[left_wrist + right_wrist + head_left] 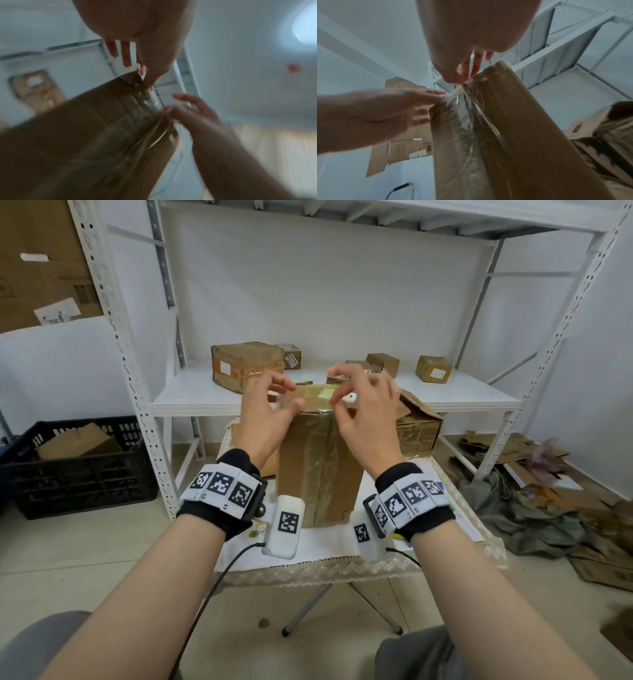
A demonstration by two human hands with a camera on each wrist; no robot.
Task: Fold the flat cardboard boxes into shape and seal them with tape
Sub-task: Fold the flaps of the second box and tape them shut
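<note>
A tall brown cardboard box (318, 467) stands upright on a small table; clear tape (323, 446) runs down its front seam and over the top. Both hands are at its top front edge. My left hand (291, 395) has loosely spread fingers, the thumb resting at the edge. In the right wrist view the left hand (436, 97) touches the tape (471, 108) with nearly straight fingertips. My right hand (337, 405) brings thumb and forefinger together, and the right wrist view shows this hand (464, 78) pinching the tape at the box (522, 135) rim. The left wrist view is blurred.
The table's lace cloth (342, 566) hangs over its front. A second, opened box (418, 426) sits behind on the right. A white metal shelf (191, 395) holds several small boxes. A black crate (78, 474) stands on the left; cardboard scraps and grey cloth (513, 508) lie on the right.
</note>
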